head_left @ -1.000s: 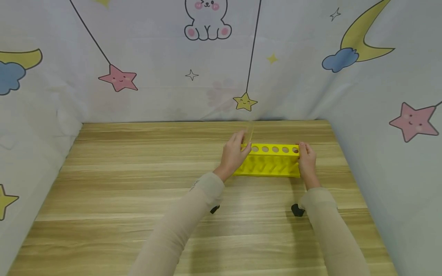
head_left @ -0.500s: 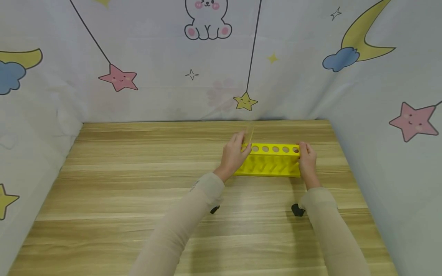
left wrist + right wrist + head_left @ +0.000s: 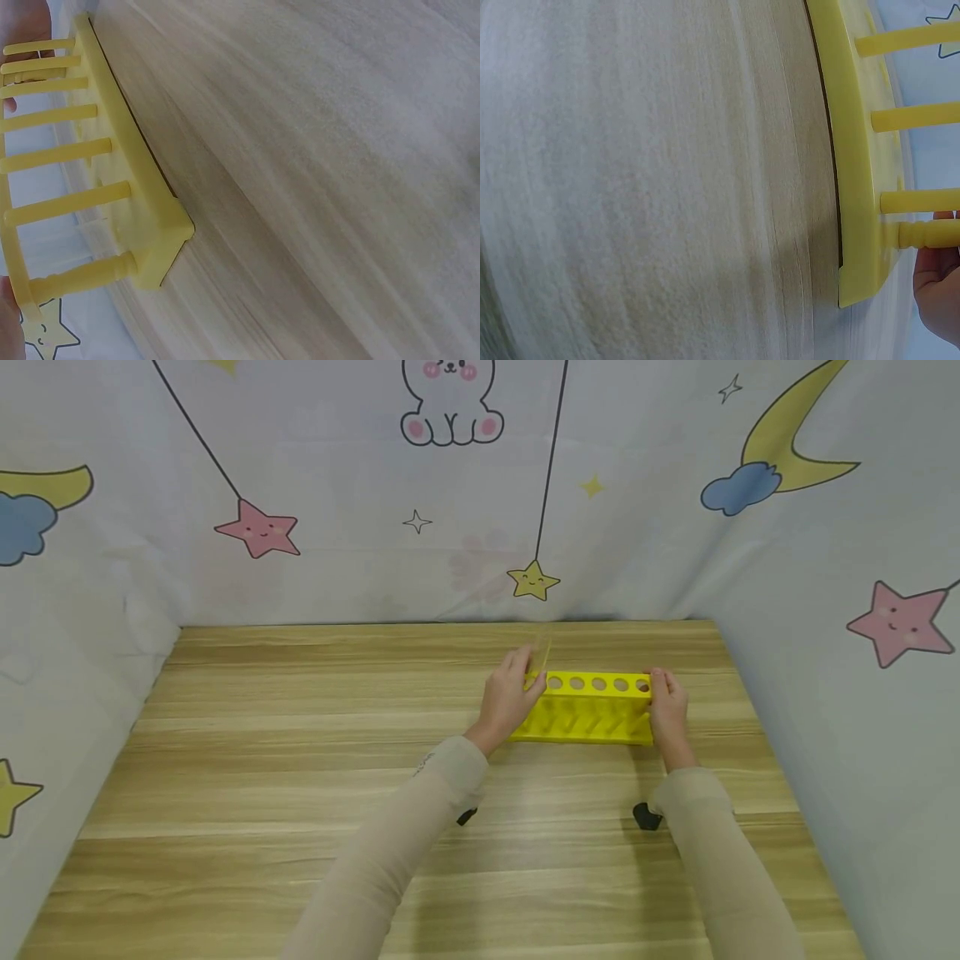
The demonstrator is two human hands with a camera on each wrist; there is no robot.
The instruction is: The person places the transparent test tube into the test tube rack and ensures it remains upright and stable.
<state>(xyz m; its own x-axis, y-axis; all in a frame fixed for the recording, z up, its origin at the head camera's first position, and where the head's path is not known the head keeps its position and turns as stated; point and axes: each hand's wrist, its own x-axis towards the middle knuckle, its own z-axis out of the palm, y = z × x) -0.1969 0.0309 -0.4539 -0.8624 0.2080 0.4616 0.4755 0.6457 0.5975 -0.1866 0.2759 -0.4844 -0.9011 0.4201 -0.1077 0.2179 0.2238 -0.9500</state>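
Observation:
A yellow test tube rack (image 3: 588, 708), with a row of holes along its top and pegs below, stands upright on the wooden table. At its left end the left hand (image 3: 508, 695) grips the top edge, thumb in front. A faint clear piece with thin edges (image 3: 545, 653) rises beside these fingertips; I cannot tell its kind or how it is held. The right hand (image 3: 667, 710) holds the rack's right end. In the right wrist view, fingers of the right hand (image 3: 939, 289) show behind the ridged end post. Only a sliver of the left hand (image 3: 9, 322) appears in the left wrist view.
The wooden table (image 3: 300, 727) runs up to a white cloth backdrop (image 3: 337, 568) printed with stars, moons and a bear. More cloth closes off both sides. Small black parts (image 3: 647, 816) sit under the cuffs.

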